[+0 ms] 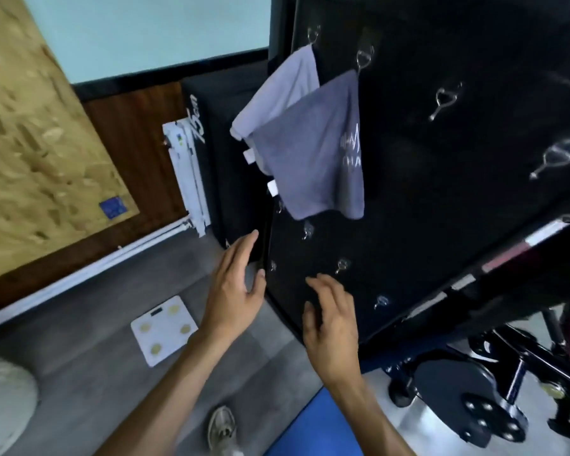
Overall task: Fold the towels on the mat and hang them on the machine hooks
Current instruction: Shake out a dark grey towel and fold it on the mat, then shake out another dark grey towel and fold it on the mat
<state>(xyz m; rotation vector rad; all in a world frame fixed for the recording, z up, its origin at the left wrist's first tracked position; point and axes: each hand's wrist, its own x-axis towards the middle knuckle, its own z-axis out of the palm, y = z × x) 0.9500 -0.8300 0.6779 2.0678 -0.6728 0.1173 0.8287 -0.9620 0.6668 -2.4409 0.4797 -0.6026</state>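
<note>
Two towels hang on the black machine panel [441, 209] at the far centre, a pale one [283, 90] behind and left of a darker grey one [313, 149], each caught on a metal hook [364, 59] near its top corner. They look soft, light and limp, so a pinch at a folded corner or hanging loop should suit best. The left hand [236, 291] and right hand [331, 324] hover below them with the grip released, holding nothing; no container is in view.

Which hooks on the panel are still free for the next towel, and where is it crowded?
Free: the hooks right of the darker grey towel, such as the upper-right hook and the far-right hook, plus the low hook above the right hand. Crowded: the top-left corner, where the lighter towel overlaps the darker one.
</note>
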